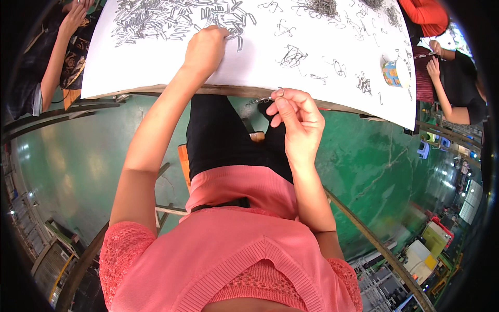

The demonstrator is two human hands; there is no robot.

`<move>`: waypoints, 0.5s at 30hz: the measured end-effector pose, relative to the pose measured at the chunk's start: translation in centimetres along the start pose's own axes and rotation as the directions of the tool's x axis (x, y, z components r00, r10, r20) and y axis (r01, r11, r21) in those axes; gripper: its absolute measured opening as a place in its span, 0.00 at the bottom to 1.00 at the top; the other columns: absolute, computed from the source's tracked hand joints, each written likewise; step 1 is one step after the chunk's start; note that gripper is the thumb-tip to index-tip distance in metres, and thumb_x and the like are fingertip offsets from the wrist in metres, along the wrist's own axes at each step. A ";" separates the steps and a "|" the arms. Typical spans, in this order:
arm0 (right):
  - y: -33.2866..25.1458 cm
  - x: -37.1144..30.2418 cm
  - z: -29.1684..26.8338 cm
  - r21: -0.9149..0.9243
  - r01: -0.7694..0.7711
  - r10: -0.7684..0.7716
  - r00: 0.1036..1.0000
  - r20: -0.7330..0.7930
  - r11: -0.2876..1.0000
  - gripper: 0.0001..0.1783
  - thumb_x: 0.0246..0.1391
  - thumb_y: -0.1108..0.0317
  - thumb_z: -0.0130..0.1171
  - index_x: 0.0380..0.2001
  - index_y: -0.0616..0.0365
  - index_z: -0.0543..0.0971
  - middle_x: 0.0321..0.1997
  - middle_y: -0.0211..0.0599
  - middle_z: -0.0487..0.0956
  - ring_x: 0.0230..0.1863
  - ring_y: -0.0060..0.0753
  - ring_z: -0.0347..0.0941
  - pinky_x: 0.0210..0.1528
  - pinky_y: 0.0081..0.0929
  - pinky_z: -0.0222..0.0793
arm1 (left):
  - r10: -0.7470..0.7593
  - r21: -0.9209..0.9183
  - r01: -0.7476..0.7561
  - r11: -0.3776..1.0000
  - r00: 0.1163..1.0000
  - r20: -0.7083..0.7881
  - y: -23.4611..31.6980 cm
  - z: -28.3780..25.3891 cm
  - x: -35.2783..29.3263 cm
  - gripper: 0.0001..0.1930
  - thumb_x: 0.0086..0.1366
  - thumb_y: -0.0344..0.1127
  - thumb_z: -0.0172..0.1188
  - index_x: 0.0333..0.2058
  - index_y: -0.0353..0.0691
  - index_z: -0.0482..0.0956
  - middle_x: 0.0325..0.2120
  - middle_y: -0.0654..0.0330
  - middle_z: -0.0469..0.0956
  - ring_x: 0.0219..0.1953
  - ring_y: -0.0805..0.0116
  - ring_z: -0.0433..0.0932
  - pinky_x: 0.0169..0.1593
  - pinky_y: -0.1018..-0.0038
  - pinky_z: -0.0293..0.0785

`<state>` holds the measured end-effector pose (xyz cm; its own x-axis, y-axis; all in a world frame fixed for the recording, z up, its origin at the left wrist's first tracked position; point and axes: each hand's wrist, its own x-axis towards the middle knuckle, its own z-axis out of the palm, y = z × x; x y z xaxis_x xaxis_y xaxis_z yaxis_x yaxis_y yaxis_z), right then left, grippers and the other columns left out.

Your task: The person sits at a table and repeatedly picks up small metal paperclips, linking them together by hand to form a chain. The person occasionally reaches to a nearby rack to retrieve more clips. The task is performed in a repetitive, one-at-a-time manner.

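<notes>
Head view. One table, covered in white, curved by the lens.

Loose metal clips: one broad heap at the table's far left, too many to count, silver-grey, thin bent wire, lying in all directions. Smaller tangles of linked clips: roughly a dozen scattered across the middle and right of the table, well apart from each other. One denser heap at the far edge.

One roll of tape, patterned blue and orange, stands near the table's right edge.

Hands of the wearer: two. Left hand rests on the table at the near edge of the big heap, fingers curled down onto the clips; whether its grip has one pinched I cannot tell. Right hand is held off the table's near edge, grip closed, thumb and forefinger pinching a short chain of clips that juts leftward.

Other people: two, one at each far corner.
</notes>
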<state>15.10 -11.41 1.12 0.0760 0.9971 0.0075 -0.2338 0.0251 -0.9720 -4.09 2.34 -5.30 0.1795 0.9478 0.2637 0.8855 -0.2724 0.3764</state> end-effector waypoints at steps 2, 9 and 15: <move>0.4 0.0 0.0 0.020 0.011 -0.012 1.000 0.014 1.000 0.04 0.55 0.78 0.55 0.35 0.63 0.75 0.34 0.36 0.78 0.30 0.21 0.76 0.25 0.14 0.70 | -0.122 -0.386 0.139 0.912 0.990 0.070 2.1 -2.6 -1.0 0.09 0.58 0.31 0.60 0.36 0.36 0.80 0.26 0.59 0.79 0.28 0.67 0.78 0.35 0.74 0.75; 0.8 0.3 0.7 -0.027 0.059 -0.059 0.998 0.009 0.998 0.04 0.54 0.79 0.56 0.35 0.63 0.74 0.30 0.34 0.79 0.30 0.21 0.77 0.27 0.15 0.71 | -0.127 -0.834 0.415 0.363 0.909 0.397 7.9 -7.2 -5.0 0.08 0.61 0.30 0.59 0.36 0.32 0.79 0.29 0.60 0.80 0.32 0.76 0.78 0.37 0.78 0.75; 1.1 0.4 0.8 -0.065 0.099 -0.099 0.995 -0.002 0.993 0.06 0.54 0.78 0.56 0.35 0.61 0.72 0.29 0.33 0.79 0.29 0.20 0.77 0.26 0.15 0.70 | -0.105 -0.884 0.279 0.376 0.960 0.259 9.2 -7.6 -6.2 0.06 0.59 0.26 0.60 0.36 0.33 0.79 0.33 0.59 0.78 0.35 0.74 0.77 0.41 0.78 0.75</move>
<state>14.04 -10.96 0.24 0.1005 0.9896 0.1031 -0.1616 0.1185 -0.9797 -0.32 -7.32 3.25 0.1905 0.9816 -0.0161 0.0044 0.0156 0.9999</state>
